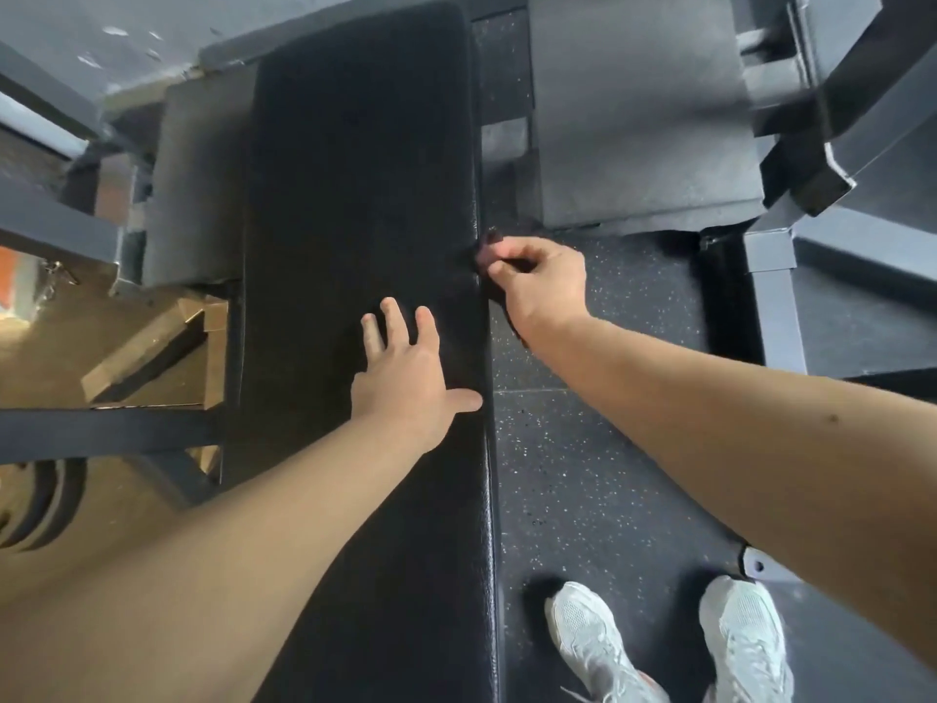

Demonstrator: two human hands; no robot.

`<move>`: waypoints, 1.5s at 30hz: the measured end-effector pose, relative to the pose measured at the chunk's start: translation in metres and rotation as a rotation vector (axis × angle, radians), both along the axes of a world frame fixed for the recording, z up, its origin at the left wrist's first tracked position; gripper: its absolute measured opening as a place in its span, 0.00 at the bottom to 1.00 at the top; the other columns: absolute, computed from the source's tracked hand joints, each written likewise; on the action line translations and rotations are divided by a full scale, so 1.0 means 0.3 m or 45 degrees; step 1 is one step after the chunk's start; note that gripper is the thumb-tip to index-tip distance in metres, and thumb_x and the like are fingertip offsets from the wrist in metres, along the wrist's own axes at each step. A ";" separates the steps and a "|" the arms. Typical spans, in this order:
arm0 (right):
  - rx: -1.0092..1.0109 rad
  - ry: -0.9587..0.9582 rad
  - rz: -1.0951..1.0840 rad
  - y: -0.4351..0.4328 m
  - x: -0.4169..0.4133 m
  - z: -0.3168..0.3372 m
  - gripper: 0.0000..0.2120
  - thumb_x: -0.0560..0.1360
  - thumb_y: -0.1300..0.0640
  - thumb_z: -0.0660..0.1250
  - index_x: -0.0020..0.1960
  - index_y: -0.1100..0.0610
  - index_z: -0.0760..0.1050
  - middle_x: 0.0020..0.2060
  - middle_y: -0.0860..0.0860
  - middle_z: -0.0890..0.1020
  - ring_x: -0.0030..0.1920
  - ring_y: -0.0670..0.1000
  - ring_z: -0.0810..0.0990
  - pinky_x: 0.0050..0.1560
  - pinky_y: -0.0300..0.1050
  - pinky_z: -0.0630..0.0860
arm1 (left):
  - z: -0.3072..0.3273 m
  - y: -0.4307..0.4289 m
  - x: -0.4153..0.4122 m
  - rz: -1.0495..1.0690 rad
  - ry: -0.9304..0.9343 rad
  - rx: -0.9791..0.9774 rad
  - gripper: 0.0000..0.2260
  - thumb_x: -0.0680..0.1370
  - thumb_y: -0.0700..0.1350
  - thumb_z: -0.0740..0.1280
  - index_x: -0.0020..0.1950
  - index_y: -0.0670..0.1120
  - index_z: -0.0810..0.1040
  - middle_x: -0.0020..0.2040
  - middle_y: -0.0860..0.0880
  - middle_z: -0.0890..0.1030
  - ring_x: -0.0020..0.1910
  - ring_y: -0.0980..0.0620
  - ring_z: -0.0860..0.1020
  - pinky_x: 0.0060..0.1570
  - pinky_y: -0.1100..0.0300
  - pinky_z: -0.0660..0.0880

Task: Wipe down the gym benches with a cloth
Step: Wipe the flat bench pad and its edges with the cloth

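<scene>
left hand (405,378) lay flat, fingers spread, on bench pad (355,170) | right hand (542,286) pinched dark cloth (488,248) at pad's right edge | risk: thin pinch could drop cloth onto floor (583,449)

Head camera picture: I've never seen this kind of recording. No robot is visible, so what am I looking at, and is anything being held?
There is no machine here. A person wears one wide-angle camera on the head, so you are looking down along their own bare arms.

The long black padded surface is a gym bench. The left hand lies flat on the padding with straight, spread fingers and holds nothing. The right hand is at the bench's right edge, its fingers curled round a small dark cloth held against that edge. Most of the cloth is hidden by the fingers.

Below are the person's pale shoes on a speckled dark floor, with a grey metal frame to the right.
</scene>
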State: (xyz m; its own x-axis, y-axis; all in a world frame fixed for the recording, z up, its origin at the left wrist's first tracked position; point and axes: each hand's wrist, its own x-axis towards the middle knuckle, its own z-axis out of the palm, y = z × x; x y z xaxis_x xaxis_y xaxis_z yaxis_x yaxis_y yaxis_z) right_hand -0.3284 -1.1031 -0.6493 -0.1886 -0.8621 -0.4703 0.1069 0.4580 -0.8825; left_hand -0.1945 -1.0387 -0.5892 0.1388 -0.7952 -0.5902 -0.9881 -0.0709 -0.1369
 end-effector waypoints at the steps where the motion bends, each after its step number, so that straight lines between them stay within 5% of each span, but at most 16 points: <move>1: -0.038 0.030 -0.019 -0.048 0.008 0.003 0.12 0.75 0.68 0.72 0.44 0.50 0.84 0.42 0.42 0.86 0.46 0.43 0.85 0.58 0.43 0.82 | 0.001 -0.001 0.002 -0.004 -0.008 0.007 0.50 0.75 0.66 0.69 0.84 0.50 0.41 0.83 0.44 0.36 0.82 0.40 0.38 0.71 0.40 0.67; 5: -0.057 0.083 0.020 -0.046 0.012 -0.007 0.14 0.78 0.68 0.67 0.50 0.50 0.83 0.41 0.40 0.84 0.41 0.44 0.83 0.41 0.41 0.83 | 0.004 -0.005 -0.006 -0.005 -0.006 0.024 0.50 0.75 0.65 0.70 0.84 0.49 0.41 0.83 0.43 0.36 0.82 0.40 0.38 0.71 0.40 0.68; 7: 0.018 0.053 0.030 0.059 0.013 -0.009 0.11 0.79 0.65 0.68 0.49 0.49 0.82 0.42 0.41 0.84 0.42 0.43 0.84 0.41 0.47 0.84 | 0.000 -0.006 -0.004 0.010 0.006 0.015 0.50 0.75 0.65 0.71 0.84 0.49 0.42 0.83 0.43 0.36 0.82 0.40 0.37 0.70 0.39 0.68; 13: 0.173 -0.109 0.159 0.301 -0.028 0.017 0.07 0.78 0.64 0.72 0.45 0.52 0.81 0.41 0.44 0.84 0.29 0.39 0.79 0.23 0.30 0.70 | -0.014 0.000 0.001 -0.011 0.009 -0.004 0.50 0.75 0.64 0.71 0.84 0.48 0.42 0.83 0.42 0.36 0.81 0.39 0.37 0.70 0.37 0.70; 15: 0.104 -0.041 0.151 0.239 -0.026 0.018 0.09 0.77 0.68 0.71 0.45 0.54 0.80 0.40 0.45 0.84 0.30 0.38 0.79 0.27 0.30 0.72 | -0.011 -0.001 0.001 -0.017 0.005 -0.006 0.50 0.75 0.65 0.70 0.84 0.48 0.42 0.83 0.43 0.36 0.81 0.39 0.37 0.70 0.38 0.70; 19: -0.020 0.038 -0.057 0.031 0.013 0.003 0.13 0.76 0.71 0.69 0.54 0.54 0.79 0.48 0.46 0.83 0.49 0.42 0.82 0.55 0.34 0.77 | -0.010 0.000 -0.001 -0.005 0.002 0.013 0.50 0.76 0.65 0.69 0.84 0.49 0.41 0.83 0.43 0.35 0.81 0.39 0.37 0.71 0.38 0.69; 21: -0.023 0.036 -0.084 0.013 0.034 -0.012 0.14 0.76 0.69 0.69 0.57 0.53 0.79 0.50 0.45 0.83 0.53 0.44 0.82 0.61 0.36 0.76 | -0.012 -0.003 0.000 -0.010 -0.007 0.011 0.50 0.76 0.65 0.70 0.83 0.48 0.41 0.83 0.43 0.35 0.81 0.39 0.37 0.71 0.38 0.69; 26: 0.106 -0.029 0.005 0.243 0.027 -0.013 0.12 0.77 0.64 0.70 0.52 0.46 0.82 0.46 0.40 0.85 0.52 0.45 0.83 0.59 0.49 0.81 | -0.017 -0.003 0.000 -0.015 -0.009 0.009 0.50 0.76 0.65 0.70 0.84 0.48 0.42 0.83 0.42 0.35 0.81 0.38 0.37 0.70 0.38 0.69; 29: 0.249 -0.087 0.101 0.313 -0.009 0.026 0.09 0.78 0.60 0.71 0.50 0.46 0.83 0.44 0.43 0.85 0.45 0.57 0.86 0.37 0.57 0.83 | -0.016 -0.003 -0.001 -0.021 -0.017 -0.002 0.50 0.76 0.64 0.70 0.84 0.48 0.42 0.83 0.42 0.36 0.81 0.38 0.37 0.71 0.37 0.69; 32: 0.281 -0.042 0.088 0.207 -0.006 0.036 0.07 0.78 0.59 0.70 0.49 0.48 0.83 0.42 0.49 0.86 0.30 0.58 0.82 0.22 0.50 0.76 | -0.009 -0.006 -0.005 -0.017 -0.012 0.011 0.50 0.76 0.64 0.70 0.84 0.48 0.42 0.83 0.42 0.36 0.81 0.38 0.37 0.71 0.38 0.68; 35: 0.138 -0.025 -0.047 0.033 0.021 0.034 0.06 0.77 0.61 0.71 0.48 0.49 0.82 0.42 0.47 0.86 0.39 0.53 0.84 0.32 0.44 0.79 | -0.001 -0.010 -0.009 -0.004 -0.025 0.031 0.50 0.76 0.64 0.70 0.84 0.48 0.41 0.83 0.42 0.36 0.81 0.38 0.37 0.70 0.39 0.69; 38: 0.093 -0.022 -0.102 -0.020 0.037 0.013 0.05 0.78 0.59 0.70 0.48 0.49 0.81 0.44 0.44 0.84 0.47 0.48 0.84 0.49 0.53 0.84 | -0.001 -0.014 -0.014 -0.009 -0.045 0.046 0.50 0.76 0.64 0.70 0.84 0.47 0.41 0.82 0.41 0.36 0.81 0.37 0.37 0.70 0.39 0.69; 41: 0.117 -0.056 -0.102 0.066 0.051 -0.020 0.05 0.79 0.57 0.70 0.49 0.48 0.82 0.45 0.43 0.85 0.49 0.48 0.84 0.52 0.60 0.83 | -0.007 -0.021 -0.014 0.022 -0.039 0.048 0.51 0.75 0.63 0.72 0.84 0.47 0.41 0.82 0.41 0.35 0.81 0.36 0.37 0.71 0.37 0.67; 45: 0.184 -0.105 -0.070 0.256 0.034 -0.030 0.08 0.78 0.60 0.71 0.45 0.48 0.81 0.44 0.42 0.85 0.46 0.43 0.83 0.55 0.48 0.80 | -0.018 -0.026 -0.019 0.040 -0.030 0.046 0.52 0.74 0.62 0.73 0.84 0.47 0.41 0.82 0.40 0.35 0.81 0.36 0.37 0.71 0.37 0.68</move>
State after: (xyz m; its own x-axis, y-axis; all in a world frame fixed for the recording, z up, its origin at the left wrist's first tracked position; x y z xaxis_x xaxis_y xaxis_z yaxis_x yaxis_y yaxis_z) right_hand -0.3183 -1.0263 -0.6582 -0.1895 -0.7739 -0.6042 0.2048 0.5707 -0.7952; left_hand -0.2000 -1.0464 -0.5945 0.1774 -0.7686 -0.6147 -0.9819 -0.0962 -0.1632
